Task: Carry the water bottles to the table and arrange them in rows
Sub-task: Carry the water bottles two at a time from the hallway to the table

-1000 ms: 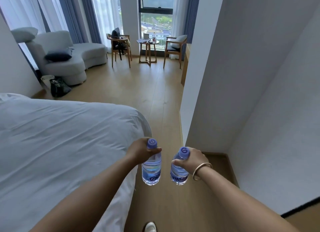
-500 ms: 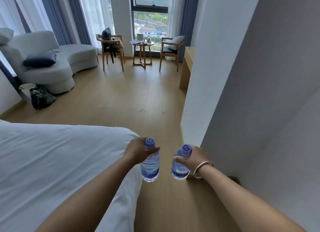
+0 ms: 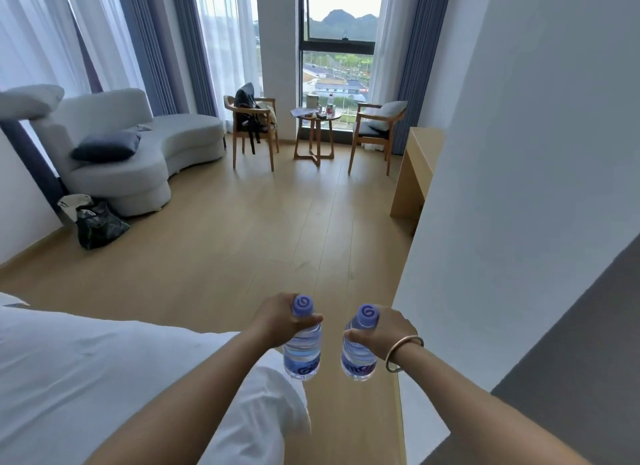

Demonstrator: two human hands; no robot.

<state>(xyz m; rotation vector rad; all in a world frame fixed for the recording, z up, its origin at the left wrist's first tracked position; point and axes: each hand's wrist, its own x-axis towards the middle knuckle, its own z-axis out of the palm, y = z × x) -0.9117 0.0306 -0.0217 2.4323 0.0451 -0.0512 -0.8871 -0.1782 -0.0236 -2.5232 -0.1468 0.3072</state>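
The left hand (image 3: 277,320) is wrapped around the neck of one bottle (image 3: 302,346), just under its purple cap. The right hand (image 3: 388,329) grips a second bottle (image 3: 358,352) the same way, and a gold bangle (image 3: 403,353) sits on that wrist. Both bottles hang straight down in the air, side by side, close but not touching. They look full of water. Under the left arm is the corner of a white bed (image 3: 104,378). On the right is a white wall (image 3: 485,187), very near the right arm. Ahead is open wood floor (image 3: 259,239). Far across it, by the window, stands a small round bench (image 3: 317,118) between two chairs, with a few things already on top. A long wood desk (image 3: 415,163) is beside the wall. I cannot tell which of these the bottles are meant for, so the carrying is only part done and no rows are made yet. Things could go wrong from here. The bottles are held only at the thin neck, so a swing while walking could make one slip and fall. The right bottle could bump the wall corner because it is so near. The small bench already looks crowded, so setting bottles down there could knock something over.
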